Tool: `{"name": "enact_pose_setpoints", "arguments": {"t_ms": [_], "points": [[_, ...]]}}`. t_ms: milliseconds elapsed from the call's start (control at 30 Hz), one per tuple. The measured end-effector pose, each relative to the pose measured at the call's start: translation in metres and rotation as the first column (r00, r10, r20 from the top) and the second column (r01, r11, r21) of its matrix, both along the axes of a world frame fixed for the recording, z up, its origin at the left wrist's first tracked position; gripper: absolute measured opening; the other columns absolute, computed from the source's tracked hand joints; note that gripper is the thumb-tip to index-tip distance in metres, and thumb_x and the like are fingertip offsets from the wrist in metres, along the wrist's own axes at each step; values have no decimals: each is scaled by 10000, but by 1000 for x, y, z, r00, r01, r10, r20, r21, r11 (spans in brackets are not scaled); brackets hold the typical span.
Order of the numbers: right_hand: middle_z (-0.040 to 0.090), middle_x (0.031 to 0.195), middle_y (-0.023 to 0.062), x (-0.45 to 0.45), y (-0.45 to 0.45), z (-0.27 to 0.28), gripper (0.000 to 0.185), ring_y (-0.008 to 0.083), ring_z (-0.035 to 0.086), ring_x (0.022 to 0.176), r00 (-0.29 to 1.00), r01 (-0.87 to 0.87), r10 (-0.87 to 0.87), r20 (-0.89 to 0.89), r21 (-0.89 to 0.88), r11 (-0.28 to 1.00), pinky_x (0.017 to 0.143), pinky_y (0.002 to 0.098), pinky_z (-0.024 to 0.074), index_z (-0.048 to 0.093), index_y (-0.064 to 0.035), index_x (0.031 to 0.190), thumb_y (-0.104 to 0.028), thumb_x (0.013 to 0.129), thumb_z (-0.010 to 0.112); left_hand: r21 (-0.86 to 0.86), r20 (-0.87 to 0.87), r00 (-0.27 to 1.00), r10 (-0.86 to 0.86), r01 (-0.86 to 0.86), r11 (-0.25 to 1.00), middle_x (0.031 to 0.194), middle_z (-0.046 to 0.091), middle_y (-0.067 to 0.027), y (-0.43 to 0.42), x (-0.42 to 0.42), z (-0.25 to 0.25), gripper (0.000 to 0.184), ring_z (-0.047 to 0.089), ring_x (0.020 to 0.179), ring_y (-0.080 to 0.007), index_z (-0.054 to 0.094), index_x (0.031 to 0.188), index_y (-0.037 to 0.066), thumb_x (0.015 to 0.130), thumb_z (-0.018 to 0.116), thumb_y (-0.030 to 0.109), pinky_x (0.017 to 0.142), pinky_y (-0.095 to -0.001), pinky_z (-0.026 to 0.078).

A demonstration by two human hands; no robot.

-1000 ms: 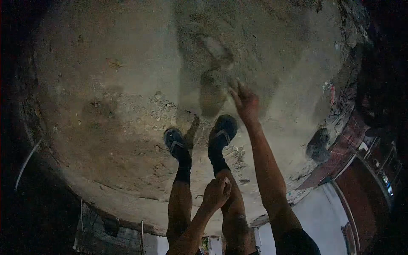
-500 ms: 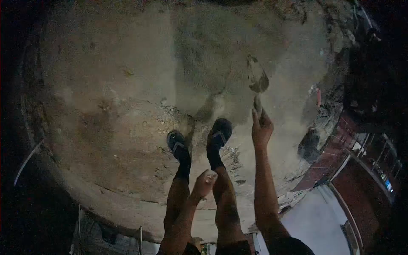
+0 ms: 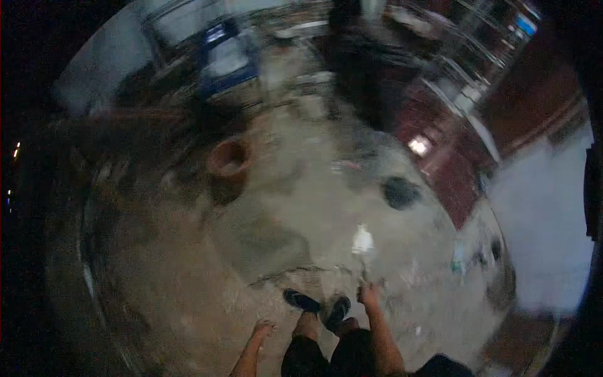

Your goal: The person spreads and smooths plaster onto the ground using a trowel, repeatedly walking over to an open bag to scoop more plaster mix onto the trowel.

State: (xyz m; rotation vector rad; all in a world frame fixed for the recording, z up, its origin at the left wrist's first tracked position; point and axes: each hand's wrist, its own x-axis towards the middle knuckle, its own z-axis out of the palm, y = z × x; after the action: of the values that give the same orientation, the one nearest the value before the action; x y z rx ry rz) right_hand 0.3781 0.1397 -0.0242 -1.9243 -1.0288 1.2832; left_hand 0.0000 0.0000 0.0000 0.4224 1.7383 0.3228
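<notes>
In the head view my right hand (image 3: 369, 294) is closed around the handle of a trowel (image 3: 362, 244). Its pale, bright blade points forward, away from me, above the grey floor. To the left, my left hand (image 3: 264, 328) hangs low over the brownish ground beside my leg; motion blur smears its fingers, and I make out nothing in it. Between the hands are my feet in dark sandals (image 3: 301, 300). Just ahead of them a darker, damp-looking patch of cement (image 3: 264, 245) ends at a rough broken edge.
A reddish-brown round container (image 3: 229, 158) stands ahead to the left. A dark round object (image 3: 401, 192) lies ahead to the right, near a dark red surface (image 3: 433, 151). Farther back is a blue-framed object (image 3: 229, 63). A pale wall (image 3: 540, 220) rises at the right.
My view has swung up and to the right, bringing the container and background into sight. The trowel stays in my right hand; its blade now looks bright. My left hand is farther from my legs.
</notes>
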Motion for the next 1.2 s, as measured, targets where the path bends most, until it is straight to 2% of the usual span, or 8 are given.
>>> {"name": "enact_pose_setpoints", "arguments": {"t_ms": [67, 167, 400, 500, 833, 1000, 1167, 1200], "points": [[546, 806, 170, 54, -47, 35, 309, 294, 516, 746, 962, -103, 121, 245, -82, 991, 648, 417, 398, 589, -30, 822, -334, 807, 534, -147, -119, 990, -76, 58, 987, 1037, 559, -131, 44, 16, 75, 428, 570, 853, -224, 459, 1191, 19, 837, 512, 254, 625, -349, 470], [571, 910, 203, 127, -120, 48, 333, 340, 539, 861, 857, 63, -45, 513, -18, 998, 745, 433, 410, 591, -23, 928, -325, 810, 520, -235, 11, 934, -358, 350, 907, 1032, 558, -140, 58, 44, -14, 464, 576, 858, -241, 418, 1215, 16, 858, 492, 303, 680, -366, 480], [593, 899, 219, 308, -450, 131, 434, 339, 578, 829, 711, 699, -684, 159, -260, 666, 738, 405, 450, 572, -59, 1023, -390, 744, 593, -9, -20, 755, -656, 656, 755, 1029, 552, -157, -11, 379, 74, 441, 594, 786, -238, 422, 1203, 22, 868, 492, 299, 671, -359, 498], [595, 697, 177, 379, -579, 77, 412, 275, 596, 669, 430, 902, -897, 104, -7, 432, 621, 366, 453, 582, 29, 883, -359, 749, 610, 92, -199, 182, -963, 982, 167, 1002, 550, -172, -26, 489, 2, 432, 591, 733, -233, 398, 1229, 46, 866, 494, 261, 613, -352, 493], [517, 564, 57, 583, -865, 27, 314, 139, 486, 465, -233, 968, -951, 202, 140, -208, 447, 307, 400, 557, 5, 733, -302, 750, 623, 442, -44, 21, -999, 897, 0, 777, 578, -139, -328, 916, 33, 387, 602, 615, -229, 302, 1178, 8, 834, 478, -5, 476, -343, 521], [486, 570, 6, 680, -979, 10, 243, 114, 467, 457, -558, 830, -757, -341, -217, -514, 426, 264, 378, 532, -60, 714, -283, 757, 619, 507, 35, -97, -995, 859, -66, 729, 602, -110, -458, 1094, 18, 212, 587, 547, -189, 486, 1040, 39, 830, 469, 61, 438, -274, 462], [475, 558, 9, 754, -1075, 23, 215, 116, 461, 442, -789, 611, -577, -211, -366, -702, 405, 256, 377, 513, -58, 717, -245, 766, 608, 527, 156, -221, -963, 843, -108, 714, 598, -98, -563, 1295, -22, 199, 562, 513, -164, 523, 997, 33, 805, 501, 79, 453, -260, 451], [475, 558, 9, 760, -1104, -3, 215, 116, 461, 442, -804, 593, -559, -205, -363, -719, 405, 256, 377, 513, -58, 717, -245, 766, 608, 696, -126, -472, -873, 584, -417, 665, 591, -96, -586, 1341, -33, 195, 564, 540, -165, 510, 994, 10, 805, 499, 58, 472, -247, 447]]}}
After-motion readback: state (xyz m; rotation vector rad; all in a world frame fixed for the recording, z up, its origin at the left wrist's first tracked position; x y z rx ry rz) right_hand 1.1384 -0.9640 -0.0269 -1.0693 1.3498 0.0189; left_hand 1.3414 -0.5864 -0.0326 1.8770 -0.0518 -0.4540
